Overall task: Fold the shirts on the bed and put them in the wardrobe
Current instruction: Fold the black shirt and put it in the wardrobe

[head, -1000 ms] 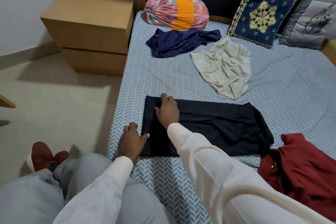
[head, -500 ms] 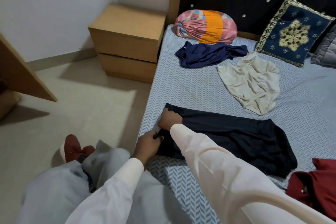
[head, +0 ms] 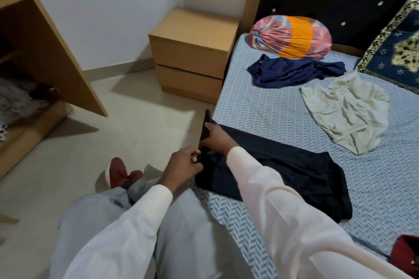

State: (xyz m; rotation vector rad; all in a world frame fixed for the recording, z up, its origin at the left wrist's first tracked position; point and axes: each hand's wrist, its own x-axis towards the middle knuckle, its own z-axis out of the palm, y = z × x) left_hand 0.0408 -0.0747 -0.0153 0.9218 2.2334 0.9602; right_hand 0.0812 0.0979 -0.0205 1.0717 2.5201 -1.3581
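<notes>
— Where the dark navy shirt stands up off the bed, what holds it?
— My right fingers pinch its upturned corner. My left fingers, just beside them, curl round the same edge lower down. Both sets are closed on cloth.
— And the rest of that shirt?
— It lies flat on the bed, stretching away to the right of my fingers, partly hidden by my right sleeve.
— What else is shown?
— Beyond my fingers, a blue shirt and a cream shirt lie unfolded on the bed. Far to the right, a red shirt meets the frame edge. Left of my fingers stands the wardrobe, its inside visible. A nightstand sits beyond, beside the bed.
</notes>
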